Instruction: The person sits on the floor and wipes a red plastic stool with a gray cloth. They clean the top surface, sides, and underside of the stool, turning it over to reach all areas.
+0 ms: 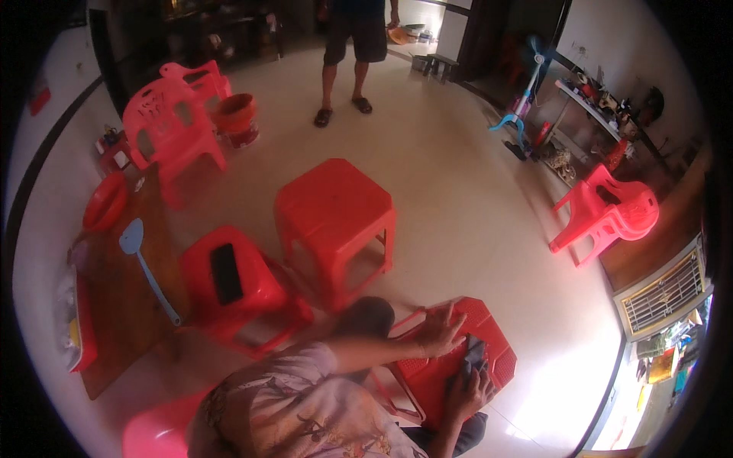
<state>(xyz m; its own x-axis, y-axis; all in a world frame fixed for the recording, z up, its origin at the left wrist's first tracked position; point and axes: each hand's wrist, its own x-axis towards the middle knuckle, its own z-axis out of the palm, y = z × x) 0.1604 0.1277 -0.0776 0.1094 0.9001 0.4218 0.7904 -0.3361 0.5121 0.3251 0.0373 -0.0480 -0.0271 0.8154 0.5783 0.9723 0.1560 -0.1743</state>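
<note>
A red plastic stool (426, 375) lies tipped in front of me, its square top facing up towards my body and its legs to the left. My left hand (444, 335) rests on it with the fingers apart, holding nothing. My right hand (471, 392) presses a dark grey cloth (475, 355) against the red surface, just below my left hand. Another red plastic stool (335, 200) stands upright ahead. To its left stands a smaller red stool (249, 275) with a black phone-like object (227, 273) on its seat.
A wooden table (143, 275) at the left holds a blue fly swatter (133, 236) and a red basin (105, 201). A person (355, 57) stands ahead. Pink plastic chairs (166, 120) stand at the left, another red chair (607, 212) at the right, near a blue fan (521, 106).
</note>
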